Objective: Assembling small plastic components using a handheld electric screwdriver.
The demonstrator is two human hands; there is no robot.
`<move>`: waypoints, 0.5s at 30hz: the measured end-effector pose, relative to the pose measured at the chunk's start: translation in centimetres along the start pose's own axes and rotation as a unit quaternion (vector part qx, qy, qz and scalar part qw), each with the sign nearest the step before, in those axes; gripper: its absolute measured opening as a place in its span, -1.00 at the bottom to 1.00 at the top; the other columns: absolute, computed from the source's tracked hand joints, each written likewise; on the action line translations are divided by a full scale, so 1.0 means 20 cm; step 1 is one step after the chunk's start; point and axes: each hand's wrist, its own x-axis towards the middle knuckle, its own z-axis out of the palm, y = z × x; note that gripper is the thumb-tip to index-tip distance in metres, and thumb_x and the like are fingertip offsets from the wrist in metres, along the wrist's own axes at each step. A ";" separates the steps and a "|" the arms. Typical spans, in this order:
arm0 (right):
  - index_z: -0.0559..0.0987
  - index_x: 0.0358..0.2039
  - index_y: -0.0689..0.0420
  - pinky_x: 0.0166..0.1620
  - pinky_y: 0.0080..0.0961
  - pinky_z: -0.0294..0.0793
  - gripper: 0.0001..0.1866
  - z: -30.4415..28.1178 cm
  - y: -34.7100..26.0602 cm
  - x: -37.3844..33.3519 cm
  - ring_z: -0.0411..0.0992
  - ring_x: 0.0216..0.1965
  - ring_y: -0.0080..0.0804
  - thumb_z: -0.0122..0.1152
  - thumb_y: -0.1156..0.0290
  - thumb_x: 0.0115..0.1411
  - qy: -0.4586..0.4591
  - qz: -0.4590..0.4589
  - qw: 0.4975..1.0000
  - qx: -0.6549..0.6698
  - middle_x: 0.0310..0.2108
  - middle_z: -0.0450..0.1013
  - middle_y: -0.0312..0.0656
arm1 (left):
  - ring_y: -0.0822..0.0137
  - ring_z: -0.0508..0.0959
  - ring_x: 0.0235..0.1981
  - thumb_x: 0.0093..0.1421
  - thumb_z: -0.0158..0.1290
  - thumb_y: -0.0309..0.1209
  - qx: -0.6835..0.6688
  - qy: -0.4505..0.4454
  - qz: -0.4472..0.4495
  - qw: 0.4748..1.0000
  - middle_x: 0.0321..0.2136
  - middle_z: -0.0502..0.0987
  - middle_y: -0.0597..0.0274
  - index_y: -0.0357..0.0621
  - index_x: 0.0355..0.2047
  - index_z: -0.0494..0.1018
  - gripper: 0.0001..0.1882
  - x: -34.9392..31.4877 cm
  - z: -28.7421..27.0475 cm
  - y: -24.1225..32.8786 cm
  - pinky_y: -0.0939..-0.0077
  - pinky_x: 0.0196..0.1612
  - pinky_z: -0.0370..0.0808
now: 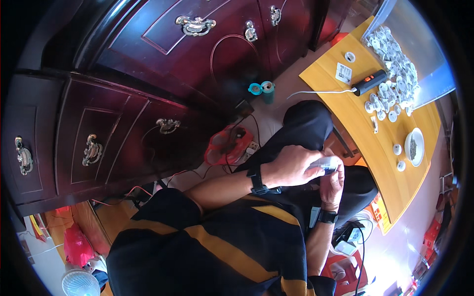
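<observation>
Above my lap, my left hand (292, 165) comes in from the left, wearing a dark watch, its fingers closed round a small rounded piece (328, 164). That piece looks pale and partly see-through with a dark band; its exact kind I cannot make out. My right hand (332, 186), with a dark band on the wrist, has its fingertips closed on the same piece from the right. Fingers cover much of it. On the wooden table (340, 106) to the right lies a heap of white round plastic parts (397, 61).
A black cylindrical device (370, 83) with orange buttons trails a white cable across the table. Nearby are a white bowl (414, 147) of small dark bits and a printed label (343, 73). Dark red cabinets (187, 64), a teal cup (267, 92) and a red bag (227, 145) stand left.
</observation>
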 end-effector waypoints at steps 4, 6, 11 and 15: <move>0.26 0.28 0.17 0.22 -0.31 0.34 -0.18 0.01 0.01 0.02 0.30 0.23 -0.27 0.35 0.00 0.16 0.021 0.055 0.998 -0.026 0.26 0.26 -0.11 | -0.02 0.62 -0.46 0.16 0.21 -0.26 -0.036 0.169 -0.011 0.985 -0.46 0.60 -0.03 -0.19 -0.24 0.51 -0.72 -0.03 -0.17 -0.09 0.28 -0.42 0.53; 0.32 0.23 0.17 0.19 -0.35 0.37 -0.30 -0.04 0.02 0.01 0.36 0.17 -0.30 0.33 0.07 0.20 0.030 0.068 0.997 -0.033 0.22 0.31 -0.13 | -0.04 0.63 -0.45 0.16 0.20 -0.24 -0.013 0.184 -0.090 0.979 -0.45 0.60 -0.03 -0.19 -0.24 0.51 -0.71 -0.04 -0.27 -0.16 0.21 -0.40 0.54; 0.35 0.17 0.18 0.14 -0.41 0.40 -0.43 -0.05 0.05 0.02 0.42 0.10 -0.37 0.25 0.16 0.27 0.037 0.099 0.994 -0.035 0.07 0.42 -0.18 | -0.06 0.64 -0.29 0.12 0.16 -0.20 0.282 -0.015 -0.289 0.915 -0.38 0.62 -0.06 -0.12 -0.18 0.56 -0.67 -0.30 -0.33 -0.70 0.09 -0.23 0.58; 0.39 0.14 0.17 0.11 -0.43 0.42 -0.49 -0.04 0.06 0.03 0.44 0.06 -0.40 0.24 0.20 0.28 0.041 0.113 0.992 -0.037 0.03 0.45 -0.22 | 0.02 0.65 -0.17 0.10 0.15 -0.19 0.369 -0.168 -0.373 0.835 -0.28 0.65 -0.02 -0.10 -0.21 0.63 -0.68 -0.53 -0.26 -1.02 0.14 -0.10 0.58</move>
